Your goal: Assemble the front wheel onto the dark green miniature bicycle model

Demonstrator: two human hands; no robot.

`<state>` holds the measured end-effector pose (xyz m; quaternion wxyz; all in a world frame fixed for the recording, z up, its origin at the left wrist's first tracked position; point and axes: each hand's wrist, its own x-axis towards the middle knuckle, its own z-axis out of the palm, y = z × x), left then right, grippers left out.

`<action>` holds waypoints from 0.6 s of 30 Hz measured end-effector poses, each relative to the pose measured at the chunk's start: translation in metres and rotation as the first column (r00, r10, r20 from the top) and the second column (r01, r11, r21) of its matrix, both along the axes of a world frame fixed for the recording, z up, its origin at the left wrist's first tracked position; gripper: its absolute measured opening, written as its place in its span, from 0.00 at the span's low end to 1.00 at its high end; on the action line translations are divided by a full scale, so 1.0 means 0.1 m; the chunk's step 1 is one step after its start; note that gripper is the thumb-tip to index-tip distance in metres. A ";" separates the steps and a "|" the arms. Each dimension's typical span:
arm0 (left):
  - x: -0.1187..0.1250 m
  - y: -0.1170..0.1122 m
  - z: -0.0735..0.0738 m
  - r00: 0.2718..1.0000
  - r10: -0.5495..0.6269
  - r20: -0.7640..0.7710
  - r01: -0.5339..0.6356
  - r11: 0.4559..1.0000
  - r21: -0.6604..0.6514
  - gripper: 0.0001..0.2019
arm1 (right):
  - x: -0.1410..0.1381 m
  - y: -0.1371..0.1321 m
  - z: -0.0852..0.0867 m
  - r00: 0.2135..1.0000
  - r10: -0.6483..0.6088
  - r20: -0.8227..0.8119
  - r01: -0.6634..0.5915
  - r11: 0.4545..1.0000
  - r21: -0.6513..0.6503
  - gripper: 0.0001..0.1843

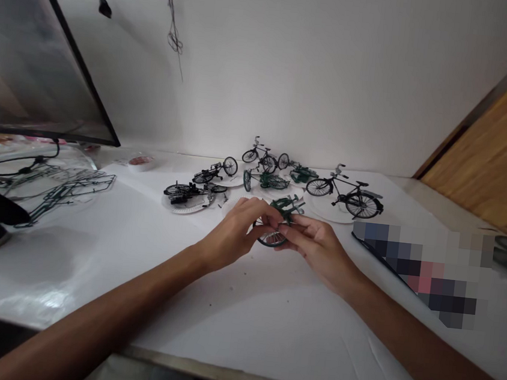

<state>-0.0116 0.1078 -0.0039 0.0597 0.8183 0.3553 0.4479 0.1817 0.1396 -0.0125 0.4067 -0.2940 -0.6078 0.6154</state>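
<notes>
A miniature green bicycle [285, 205] is held just above the white tabletop, between my two hands. Its spoked black wheel [272, 240] hangs toward me at the bottom, partly covered by fingers. From the left, my left hand [238, 229] closes on the wheel's upper part with bent fingers and thumb. My right hand [320, 245] pinches the same model from the other side, its fingertips by the wheel hub. What lies exactly between the fingertips is hidden. Behind my hands, another green model bicycle [267, 180] lies on its side on a paper plate.
A black model bicycle [348, 194] stands on a paper plate at right, another black bicycle [260, 156] at the back. Plated black parts [185, 192] lie left. Green frame parts [72, 189] sit near the monitor [45, 53]. A blurred-out flat device [421, 274] lies right.
</notes>
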 end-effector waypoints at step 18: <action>0.00 -0.07 0.13 0.998 0.041 0.057 -0.041 0.999 -0.003 0.04 | 0.00 -0.07 0.06 0.999 -0.041 0.025 0.039 0.996 0.083 0.10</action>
